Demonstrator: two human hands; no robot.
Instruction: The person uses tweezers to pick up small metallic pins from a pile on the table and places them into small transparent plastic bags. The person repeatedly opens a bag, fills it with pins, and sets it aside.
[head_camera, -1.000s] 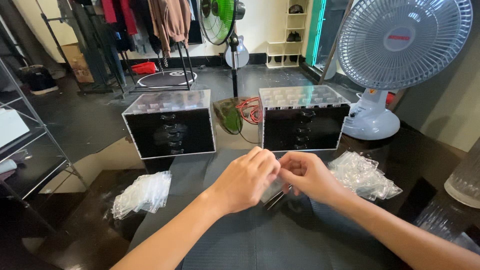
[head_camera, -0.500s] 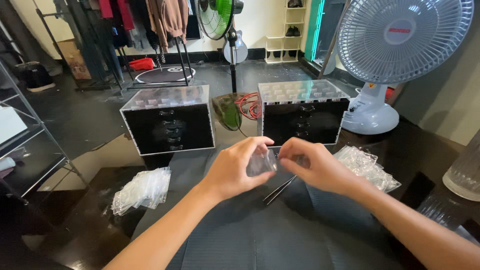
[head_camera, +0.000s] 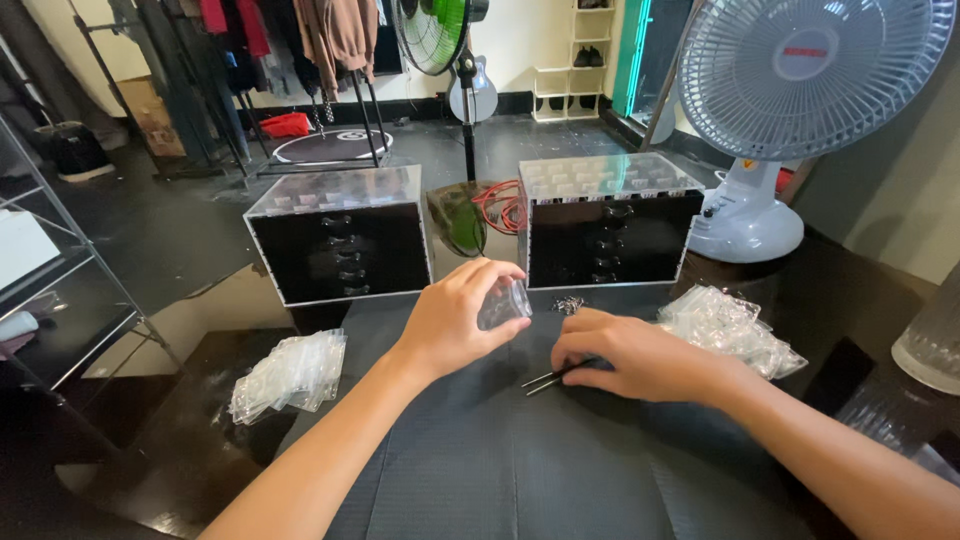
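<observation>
Head view, looking down over a dark desk (head_camera: 150, 440) covered in the middle by a black ribbed mat (head_camera: 520, 470).

Left hand (head_camera: 455, 320) raised just above the mat, fingers curled shut around a small clear plastic bag (head_camera: 503, 303), pinched between thumb and fingertips. Right hand (head_camera: 640, 355) resting low on the mat, well apart from the left, fingers closed over the end of a pair of black tweezers (head_camera: 550, 378) lying flat with the tips pointing left.

Just beyond the hands, a small heap of tiny metal parts (head_camera: 570, 304) on the mat. Behind that, two black drawer cabinets with clear tops: one to the left (head_camera: 340, 235), one to the right (head_camera: 610, 215), with a coil of red cable (head_camera: 500, 205) between them. Pile of clear bags (head_camera: 290, 372) at the left edge of the mat; another pile (head_camera: 730, 325) near the right wrist. White desk fan (head_camera: 790, 110) at the back right; green standing fan (head_camera: 440, 30) on the floor beyond.
</observation>
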